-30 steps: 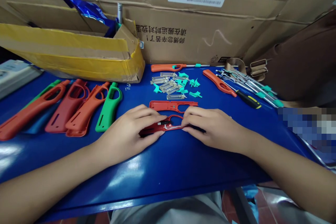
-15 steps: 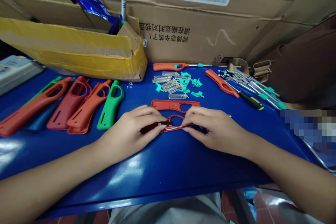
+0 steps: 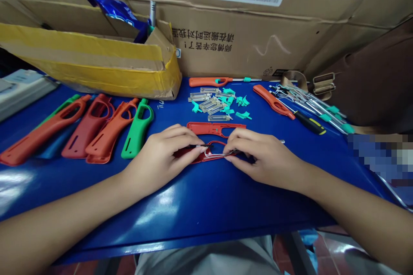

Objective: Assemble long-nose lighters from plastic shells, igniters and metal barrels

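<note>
A red lighter shell half (image 3: 197, 159) lies on the blue table in front of me, its hollow side up. My left hand (image 3: 169, 150) is closed over its left part, thumb and forefinger pinching a small black igniter piece (image 3: 203, 145). From that piece a thin white wire (image 3: 215, 155) runs along the shell to my right hand (image 3: 263, 154). The right hand's fingers are closed on the shell's narrow right end, where the wire passes. A metal tip (image 3: 283, 141) shows beyond the right knuckles. Just behind lies the matching red shell half (image 3: 204, 128).
Several clear fuel tanks (image 3: 211, 104) and green triggers (image 3: 242, 102) lie behind. Coloured lighter shells (image 3: 137, 131) sit at left, below a yellow-taped carton (image 3: 129, 75). At right are a screwdriver (image 3: 309, 123), an orange lighter handle (image 3: 274, 102) and metal tubes with wires (image 3: 309, 101).
My left fingers have lifted the black piece slightly up and right, and the white wire bends differently beside it. The right hand has stayed nearly still.
</note>
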Available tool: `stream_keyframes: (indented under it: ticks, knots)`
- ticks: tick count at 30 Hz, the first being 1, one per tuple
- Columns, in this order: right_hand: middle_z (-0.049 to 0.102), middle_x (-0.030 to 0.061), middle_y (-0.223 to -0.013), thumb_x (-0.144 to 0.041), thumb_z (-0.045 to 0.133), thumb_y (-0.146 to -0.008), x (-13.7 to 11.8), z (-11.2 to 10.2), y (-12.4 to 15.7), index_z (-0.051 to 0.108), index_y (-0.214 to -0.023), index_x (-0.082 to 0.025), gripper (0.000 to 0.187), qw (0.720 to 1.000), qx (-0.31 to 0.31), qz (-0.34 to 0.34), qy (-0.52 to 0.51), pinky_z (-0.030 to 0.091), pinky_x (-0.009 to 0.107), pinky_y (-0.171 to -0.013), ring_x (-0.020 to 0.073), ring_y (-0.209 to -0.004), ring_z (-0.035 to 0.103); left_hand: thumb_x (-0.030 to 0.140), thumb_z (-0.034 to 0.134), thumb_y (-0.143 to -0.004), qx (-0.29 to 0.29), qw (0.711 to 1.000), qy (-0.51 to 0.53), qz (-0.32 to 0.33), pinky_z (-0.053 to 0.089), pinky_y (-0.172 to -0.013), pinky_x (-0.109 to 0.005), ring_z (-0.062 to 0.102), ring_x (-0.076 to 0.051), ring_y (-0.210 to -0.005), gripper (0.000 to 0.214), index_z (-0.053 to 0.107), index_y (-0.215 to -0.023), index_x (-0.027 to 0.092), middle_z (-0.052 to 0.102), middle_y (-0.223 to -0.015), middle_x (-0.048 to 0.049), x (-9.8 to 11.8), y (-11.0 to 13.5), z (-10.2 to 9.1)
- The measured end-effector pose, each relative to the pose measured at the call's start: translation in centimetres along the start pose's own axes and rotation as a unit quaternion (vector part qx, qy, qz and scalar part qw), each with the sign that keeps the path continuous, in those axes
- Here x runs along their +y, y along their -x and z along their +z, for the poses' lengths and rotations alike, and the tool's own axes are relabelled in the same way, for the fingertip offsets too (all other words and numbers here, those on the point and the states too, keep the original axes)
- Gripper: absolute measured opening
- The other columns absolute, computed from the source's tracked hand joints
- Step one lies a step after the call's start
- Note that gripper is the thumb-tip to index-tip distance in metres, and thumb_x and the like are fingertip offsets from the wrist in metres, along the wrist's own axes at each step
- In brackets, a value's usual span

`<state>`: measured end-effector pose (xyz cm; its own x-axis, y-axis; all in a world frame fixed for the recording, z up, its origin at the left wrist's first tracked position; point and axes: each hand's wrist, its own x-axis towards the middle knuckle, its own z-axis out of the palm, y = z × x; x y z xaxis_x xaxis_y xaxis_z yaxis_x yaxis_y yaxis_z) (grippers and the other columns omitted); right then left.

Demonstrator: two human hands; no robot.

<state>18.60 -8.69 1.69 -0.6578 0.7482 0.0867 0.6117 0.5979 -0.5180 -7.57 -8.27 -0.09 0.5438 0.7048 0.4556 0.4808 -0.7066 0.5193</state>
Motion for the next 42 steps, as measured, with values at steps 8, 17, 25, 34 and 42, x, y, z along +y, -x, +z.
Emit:
stream_keyframes:
  ticks: [8, 17, 25, 34, 42]
  knots:
    - [0.066, 0.0025, -0.108, -0.018, 0.059, -0.097, -0.01, -0.08, 0.04, 0.068, -0.104, -0.025, 0.013, 1.000, 0.002, -0.010, -0.009, 0.046, 0.028, -0.075, 0.0149, -0.091, 0.063, 0.020, 0.065, -0.097, -0.007, 1.000, 0.006, 0.007, 0.057, -0.078, -0.025, 0.071, -0.015, -0.085, 0.011, 0.075, -0.098, 0.017, 0.076, -0.093, -0.0030, -0.26, 0.11, -0.02]
    - [0.065, 0.0015, -0.106, -0.018, 0.061, -0.096, 0.14, -0.13, 0.19, 0.068, -0.099, -0.024, 0.009, 1.000, 0.002, -0.010, -0.013, 0.045, 0.026, -0.071, 0.0137, -0.090, 0.064, 0.019, 0.066, -0.096, -0.010, 1.000, 0.014, 0.011, 0.059, -0.079, -0.024, 0.072, -0.015, -0.086, 0.012, 0.077, -0.101, 0.018, 0.078, -0.094, -0.0030, -0.23, 0.15, -0.02]
    - [0.066, 0.0022, -0.106, -0.025, 0.061, -0.096, -0.05, 0.02, 0.23, 0.065, -0.089, -0.023, 0.008, 1.000, 0.002, -0.013, -0.005, 0.046, 0.028, -0.074, 0.0140, -0.088, 0.065, 0.020, 0.068, -0.095, -0.017, 1.000, 0.014, 0.017, 0.060, -0.078, -0.025, 0.073, -0.016, -0.088, 0.013, 0.079, -0.102, 0.020, 0.078, -0.097, -0.0037, -0.29, 0.17, -0.11]
    - [0.068, 0.0015, -0.107, -0.023, 0.061, -0.098, 0.13, 0.49, -0.07, 0.063, -0.106, -0.025, 0.008, 0.999, -0.010, -0.003, 0.036, 0.048, 0.028, -0.079, 0.0160, -0.095, 0.065, 0.015, 0.071, -0.093, -0.003, 0.999, 0.013, 0.034, 0.058, -0.080, -0.023, 0.071, -0.014, -0.088, 0.010, 0.079, -0.100, 0.015, 0.076, -0.096, -0.0051, -0.24, 0.35, 0.16]
    - [0.069, 0.0000, -0.104, -0.028, 0.054, -0.104, 0.11, 0.67, -0.15, 0.068, -0.102, -0.024, 0.014, 0.998, 0.003, -0.024, 0.053, 0.045, 0.026, -0.072, 0.0138, -0.090, 0.067, 0.016, 0.071, -0.093, 0.009, 1.000, 0.013, 0.017, 0.057, -0.080, -0.022, 0.071, -0.013, -0.086, 0.010, 0.078, -0.100, 0.014, 0.076, -0.094, -0.0040, -0.06, 0.25, 0.33]
